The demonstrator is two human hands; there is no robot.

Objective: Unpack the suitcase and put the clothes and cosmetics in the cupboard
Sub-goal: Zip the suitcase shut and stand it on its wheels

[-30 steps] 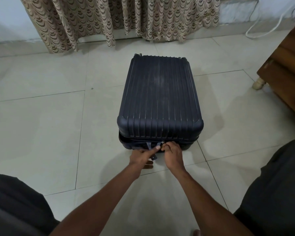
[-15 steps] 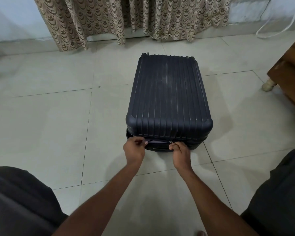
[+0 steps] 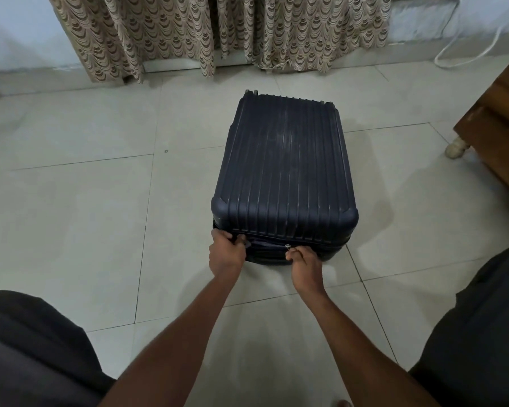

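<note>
A dark blue ribbed hard-shell suitcase lies flat on the tiled floor, lid down. Along its near edge the zipper seam shows a narrow gap. My left hand grips a zipper pull at the near left corner of the case. My right hand pinches the other zipper pull near the middle of the near edge. Whatever is inside the case is hidden. No cupboard is in view.
A patterned beige curtain hangs at the far wall. A wooden piece of furniture on a pale foot stands at the right. A white cable lies by the far right wall. My dark-clad knees frame the bottom corners.
My left hand has drawn its zipper pull leftward from the middle to the near left corner, opening the seam. The right hand stays near the middle.
</note>
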